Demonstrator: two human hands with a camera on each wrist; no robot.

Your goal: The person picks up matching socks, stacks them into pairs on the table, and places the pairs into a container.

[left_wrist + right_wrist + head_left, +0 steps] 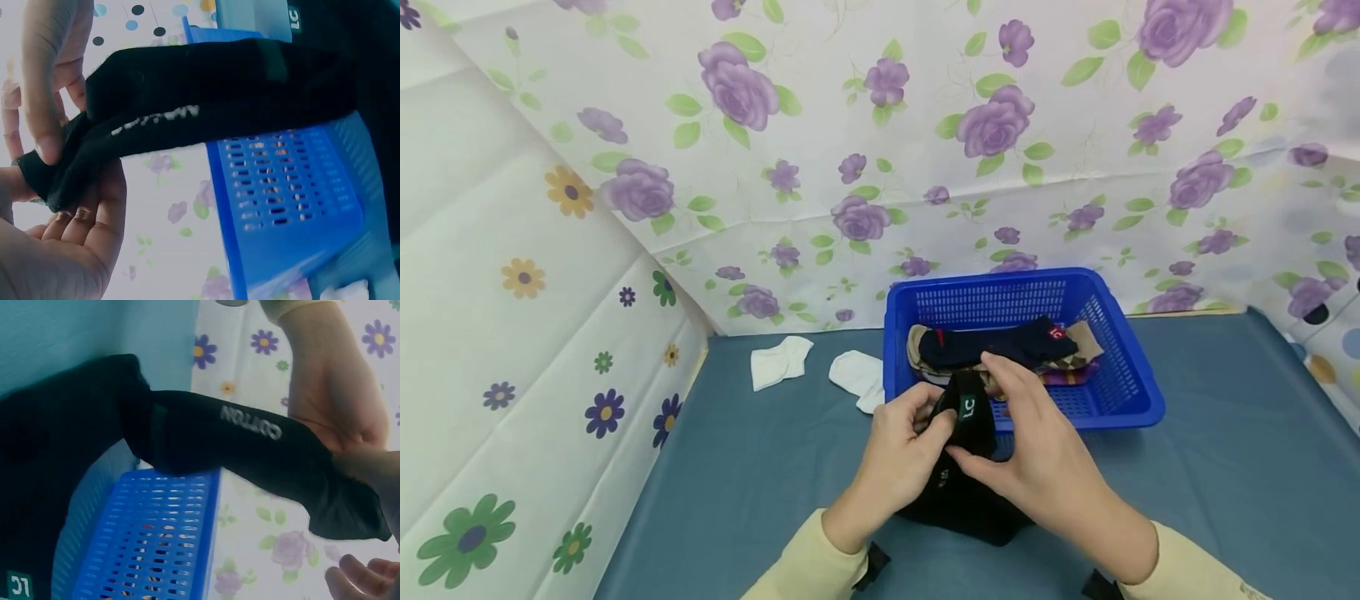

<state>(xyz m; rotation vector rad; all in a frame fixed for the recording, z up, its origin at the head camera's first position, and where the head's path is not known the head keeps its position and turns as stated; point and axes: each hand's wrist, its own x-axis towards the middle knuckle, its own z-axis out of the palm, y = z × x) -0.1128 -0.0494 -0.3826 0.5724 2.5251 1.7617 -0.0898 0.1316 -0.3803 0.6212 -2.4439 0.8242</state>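
My left hand point(898, 454) pinches the cuff end of a black sock point(973, 417) with a small label in the head view. From that grip the sock hangs down, showing white lettering in both wrist views. The right hand point(1045, 454) is around the sock's other side, its thumb touching the fabric and its fingers spread; in the right wrist view those fingers point(359, 578) are apart from the sock. Beneath the hands, more black socks point(977, 512) lie on the table, partly hidden by the hands and the held sock.
A blue plastic basket point(1120, 408) stands just beyond the hands. Folded socks lie inside, a navy sock point(1000, 343) on top of beige and patterned ones. To its left are a white sock point(780, 362) and another white sock point(857, 375). Flowered sheets point(820, 125) stand behind the table.
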